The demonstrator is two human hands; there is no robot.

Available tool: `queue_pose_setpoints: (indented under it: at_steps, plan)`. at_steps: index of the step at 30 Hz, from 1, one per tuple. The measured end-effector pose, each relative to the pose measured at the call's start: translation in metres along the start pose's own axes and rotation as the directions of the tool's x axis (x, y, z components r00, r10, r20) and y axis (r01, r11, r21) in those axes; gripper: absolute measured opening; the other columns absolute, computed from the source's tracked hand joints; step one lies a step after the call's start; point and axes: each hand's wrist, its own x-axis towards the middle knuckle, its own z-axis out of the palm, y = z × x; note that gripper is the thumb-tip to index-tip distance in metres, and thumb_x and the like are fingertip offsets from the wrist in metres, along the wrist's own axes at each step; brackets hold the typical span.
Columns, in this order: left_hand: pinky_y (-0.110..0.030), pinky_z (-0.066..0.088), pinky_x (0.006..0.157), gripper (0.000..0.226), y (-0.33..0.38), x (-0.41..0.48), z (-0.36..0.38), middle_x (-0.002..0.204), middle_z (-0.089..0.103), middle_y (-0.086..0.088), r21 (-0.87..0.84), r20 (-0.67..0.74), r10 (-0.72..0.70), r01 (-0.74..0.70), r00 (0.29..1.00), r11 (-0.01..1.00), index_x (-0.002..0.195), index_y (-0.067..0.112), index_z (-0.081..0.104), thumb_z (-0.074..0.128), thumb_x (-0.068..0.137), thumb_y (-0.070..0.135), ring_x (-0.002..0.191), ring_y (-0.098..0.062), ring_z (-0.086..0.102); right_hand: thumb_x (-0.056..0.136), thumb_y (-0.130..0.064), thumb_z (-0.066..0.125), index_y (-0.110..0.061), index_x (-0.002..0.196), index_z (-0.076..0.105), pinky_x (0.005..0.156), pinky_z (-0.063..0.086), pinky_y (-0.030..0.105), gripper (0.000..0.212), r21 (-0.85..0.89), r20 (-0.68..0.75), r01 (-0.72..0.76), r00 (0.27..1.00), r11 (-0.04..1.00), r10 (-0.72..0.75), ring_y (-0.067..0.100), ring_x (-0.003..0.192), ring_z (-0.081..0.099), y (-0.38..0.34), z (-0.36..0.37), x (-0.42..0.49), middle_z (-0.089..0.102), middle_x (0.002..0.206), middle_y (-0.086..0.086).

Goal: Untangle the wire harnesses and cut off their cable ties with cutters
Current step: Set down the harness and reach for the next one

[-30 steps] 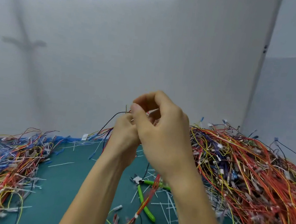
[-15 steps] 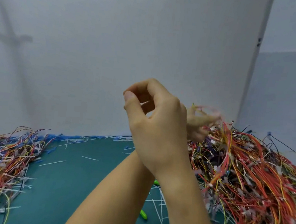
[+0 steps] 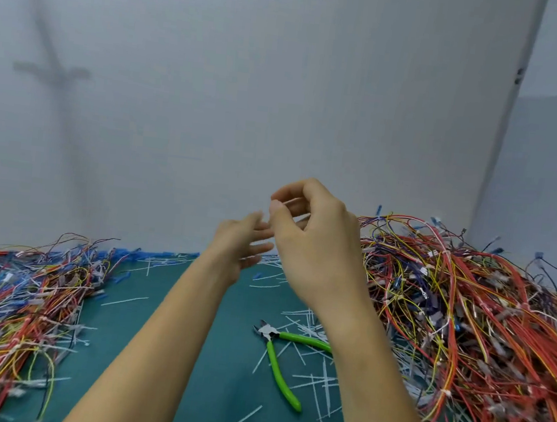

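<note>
Teal mat (image 3: 127,332): 2 wire heaps (image 3: 18,314) (image 3: 480,335), 1 cutters (image 3: 276,368); left hand (image 3: 235,244) relaxed, right hand (image 3: 314,245) unclear.

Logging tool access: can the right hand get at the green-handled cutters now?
Probably yes: the cutters lie uncovered on the mat beneath the right hand, with only loose tie offcuts around them.

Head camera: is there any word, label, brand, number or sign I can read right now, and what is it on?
No text in this view can be read.
cutters: no brand or marking legible on the green handles or the head.
right pile of wire harnesses: small white tags and ties, too small and blurred to read.
left pile of wire harnesses: the same, blurred.
wall and green mat: no print visible.
</note>
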Motion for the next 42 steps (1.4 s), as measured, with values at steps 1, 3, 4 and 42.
queue_pose_setpoints:
  at_steps: [1,3,4,42]
  plan:
    - [-0.027,0.048,0.068,0.028,-0.001,0.002,-0.011,0.11,0.072,-0.004,-0.041,-0.045,-0.019,0.017,0.999,0.999,0.112,0.013,0.066,0.048,0.1,0.032,0.079,-0.012,0.063,0.093,-0.028,0.058,-0.027,0.096,0.063,0.078,0.054,0.041,0.006,-0.018,0.014,-0.005,1.0,1.0,0.006,0.018,0.084,0.064,0.002,0.002,0.0,0.068,0.088,-0.01]
    - [-0.029,0.048,0.072,0.025,-0.005,0.003,-0.038,0.095,0.073,0.004,-0.092,-0.151,-0.027,0.013,0.988,0.996,0.098,0.016,0.067,0.05,0.099,0.034,0.081,-0.011,0.067,0.094,-0.029,0.057,-0.027,0.096,0.063,0.076,0.053,0.038,0.007,-0.05,0.04,-0.012,0.999,0.999,0.014,0.017,0.081,0.063,0.006,0.006,0.001,0.067,0.086,-0.012]
    - [-0.029,0.047,0.07,0.023,-0.008,0.003,-0.052,0.092,0.073,0.007,-0.05,-0.219,-0.014,0.003,0.976,0.999,0.095,0.017,0.067,0.05,0.098,0.033,0.082,-0.01,0.067,0.094,-0.029,0.057,-0.027,0.097,0.063,0.074,0.052,0.036,0.007,-0.062,0.055,-0.013,0.998,0.998,0.016,0.015,0.079,0.062,0.008,0.009,0.001,0.065,0.084,-0.013]
    - [-0.051,0.029,0.106,0.051,-0.096,-0.014,-0.175,0.142,0.041,-0.031,0.608,-0.742,0.112,0.591,0.661,0.53,0.139,-0.004,0.032,0.042,0.098,0.025,0.127,-0.05,0.041,0.094,-0.036,0.054,-0.029,0.097,0.064,0.076,0.052,0.035,0.012,-0.286,0.347,0.065,0.937,0.956,0.041,0.01,0.08,0.061,0.02,0.039,-0.01,0.064,0.084,-0.017]
